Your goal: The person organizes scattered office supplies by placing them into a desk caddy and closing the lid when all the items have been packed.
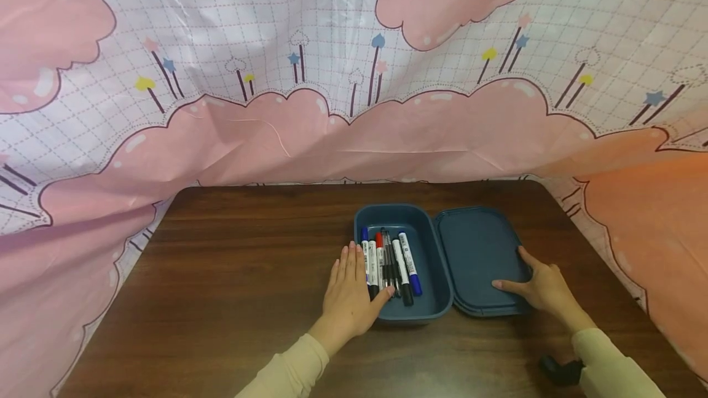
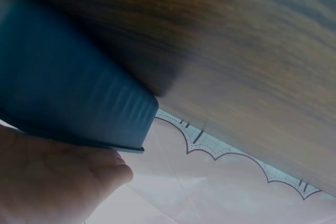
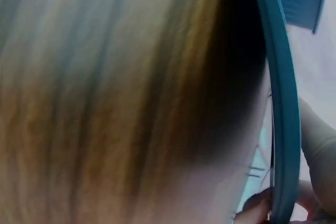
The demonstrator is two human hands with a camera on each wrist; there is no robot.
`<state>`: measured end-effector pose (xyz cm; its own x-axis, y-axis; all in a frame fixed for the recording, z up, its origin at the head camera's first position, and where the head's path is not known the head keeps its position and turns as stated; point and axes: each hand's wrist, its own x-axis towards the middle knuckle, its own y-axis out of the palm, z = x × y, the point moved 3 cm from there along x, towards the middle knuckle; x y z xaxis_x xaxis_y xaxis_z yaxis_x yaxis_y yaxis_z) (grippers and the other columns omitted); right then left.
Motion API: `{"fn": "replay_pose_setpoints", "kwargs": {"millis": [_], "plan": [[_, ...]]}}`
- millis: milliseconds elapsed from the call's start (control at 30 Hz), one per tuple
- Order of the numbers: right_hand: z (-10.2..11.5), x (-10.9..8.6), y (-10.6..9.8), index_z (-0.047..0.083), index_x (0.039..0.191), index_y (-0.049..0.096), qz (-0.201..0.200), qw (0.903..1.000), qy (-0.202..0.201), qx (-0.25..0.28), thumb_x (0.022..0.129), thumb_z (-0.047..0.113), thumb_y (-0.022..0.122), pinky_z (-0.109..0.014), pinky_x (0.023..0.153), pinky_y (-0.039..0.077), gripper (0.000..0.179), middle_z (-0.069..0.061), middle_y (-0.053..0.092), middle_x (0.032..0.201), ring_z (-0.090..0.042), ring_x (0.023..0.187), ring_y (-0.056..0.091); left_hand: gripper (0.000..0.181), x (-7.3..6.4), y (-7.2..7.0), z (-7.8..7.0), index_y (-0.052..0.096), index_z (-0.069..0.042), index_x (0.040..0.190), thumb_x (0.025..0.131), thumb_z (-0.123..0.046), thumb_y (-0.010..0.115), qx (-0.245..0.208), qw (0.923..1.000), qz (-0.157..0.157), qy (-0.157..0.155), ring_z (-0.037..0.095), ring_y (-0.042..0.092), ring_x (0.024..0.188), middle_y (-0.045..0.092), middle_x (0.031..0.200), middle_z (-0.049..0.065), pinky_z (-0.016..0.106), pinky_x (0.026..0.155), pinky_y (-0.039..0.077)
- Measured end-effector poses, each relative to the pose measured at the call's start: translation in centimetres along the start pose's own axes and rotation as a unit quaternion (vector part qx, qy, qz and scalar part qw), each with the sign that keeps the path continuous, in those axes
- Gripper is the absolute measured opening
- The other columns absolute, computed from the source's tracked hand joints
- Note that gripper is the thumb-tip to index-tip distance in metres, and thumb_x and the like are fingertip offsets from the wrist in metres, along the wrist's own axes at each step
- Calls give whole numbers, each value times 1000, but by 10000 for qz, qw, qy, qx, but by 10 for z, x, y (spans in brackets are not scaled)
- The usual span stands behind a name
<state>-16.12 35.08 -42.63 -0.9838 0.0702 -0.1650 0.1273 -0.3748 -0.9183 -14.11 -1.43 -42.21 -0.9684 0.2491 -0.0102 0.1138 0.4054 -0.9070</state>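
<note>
A dark blue plastic box (image 1: 439,266) stands on the table, holding several whiteboard markers (image 1: 402,266) and slim dark pens (image 1: 390,266). My left hand (image 1: 347,306) lies along the box's left rim, fingers straight and thumb reaching over the near inside. The left wrist view shows that hand (image 2: 58,182) at the rim of the ribbed box wall (image 2: 79,77). Right beside the box is its matching lid (image 1: 481,257). My right hand (image 1: 544,287) grips the lid's right edge, thumb on top; in the right wrist view, fingers sit on both sides of the lid edge (image 3: 286,119).
The brown wooden table (image 1: 249,250) extends far to the left of the box. Behind it hangs a pink and white patterned cloth (image 1: 343,140), which also falls along both sides. A small black object (image 1: 561,370) shows beside my right sleeve (image 1: 608,361).
</note>
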Motion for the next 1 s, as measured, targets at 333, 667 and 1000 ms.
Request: {"fn": "replay_pose_setpoints", "kwargs": {"millis": [333, 667, 1000], "plan": [[19, -9, -14, -5, 151, 9, -673, 9970, -391, 42, 72, 61, 75, -46, 68, 51, 123, -49, 32, 137, -49, 97, 58, 92, -2, -2, -2, 13, 0, 154, 94, -60, 46, -112, 9999, -37, 52, 31, 3, 152, 5, 163, 17, 48, 123, 10], [45, -19, -30, -6, 151, 12, -1384, 9855, -985, 28, 70, 41, 84, -58, 75, 49, 118, -44, 48, 113, -50, 89, 55, 92, -1, -1, -1, 13, 0, 154, 93, -61, 46, -201, 9998, -34, 17, 32, 3, 152, 5, 163, 17, 49, 123, 10], [74, -31, -48, -11, 149, 19, -1757, 9728, -1507, -132, 71, 9, 82, -40, 55, 47, 102, -38, 47, 103, -27, 65, 48, 92, -1, -2, -1, 14, 1, 154, 93, -60, 47, -289, 9996, -35, 42, 32, 4, 152, 5, 163, 18, 49, 123, 10]]}}
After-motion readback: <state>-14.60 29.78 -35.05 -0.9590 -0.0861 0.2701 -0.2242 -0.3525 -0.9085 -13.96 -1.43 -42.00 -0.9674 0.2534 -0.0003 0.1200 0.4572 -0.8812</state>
